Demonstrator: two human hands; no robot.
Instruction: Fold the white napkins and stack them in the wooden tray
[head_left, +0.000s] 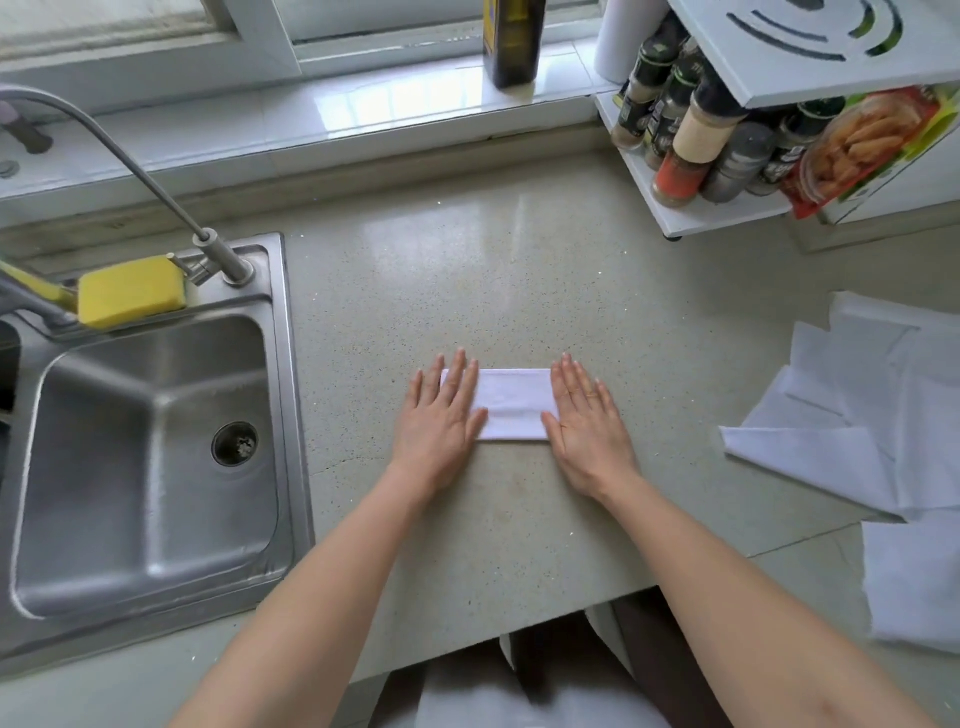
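A white napkin, folded into a narrow rectangle, lies flat on the speckled countertop in the middle of the view. My left hand presses flat on its left end with straight fingers. My right hand presses flat on its right end the same way. A loose pile of unfolded white napkins lies at the right edge of the counter. No wooden tray is in view.
A steel sink with a faucet and a yellow sponge fills the left. A white spice rack with several jars stands at the back right. A dark bottle is on the windowsill.
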